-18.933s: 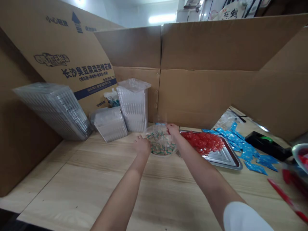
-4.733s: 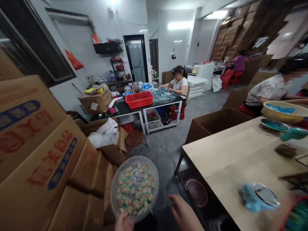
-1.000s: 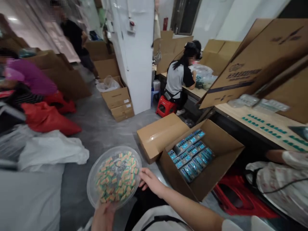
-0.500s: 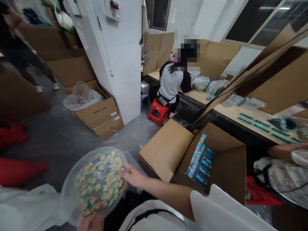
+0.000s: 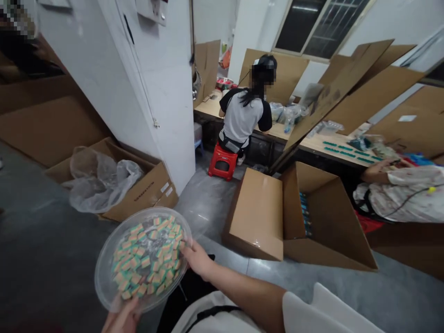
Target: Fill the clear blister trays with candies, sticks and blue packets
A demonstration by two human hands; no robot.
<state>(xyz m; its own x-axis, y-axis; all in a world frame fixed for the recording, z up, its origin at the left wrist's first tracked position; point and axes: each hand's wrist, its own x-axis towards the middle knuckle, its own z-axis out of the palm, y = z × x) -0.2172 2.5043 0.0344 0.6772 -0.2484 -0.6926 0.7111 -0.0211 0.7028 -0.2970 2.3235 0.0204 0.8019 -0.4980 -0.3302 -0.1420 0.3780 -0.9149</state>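
Observation:
A round, clear plastic tub (image 5: 104, 277) is held out in front of me between both hands. Many small blocks (image 5: 133, 263), layered in peach and green, lie across its bottom, with a bare patch near the middle. My left hand (image 5: 123, 317) grips the tub's near edge from below, its fingers partly hidden. On the far right side of the rim, my right hand (image 5: 197, 259) is closed, thumb over the edge; the fingers beneath are out of sight.
Open cartons stand on the floor: one (image 5: 138, 196) with a clear plastic bag at left, another (image 5: 333, 208) with blue packs at right. A closed carton (image 5: 256, 208) adjoins it. A person (image 5: 243, 111) sits on a red stool (image 5: 222, 162) at a bench; another person (image 5: 412, 194) works at right.
My view has turned and moved forward past the red stools at left. The cartons have shifted in view. The tub has stayed in both hands.

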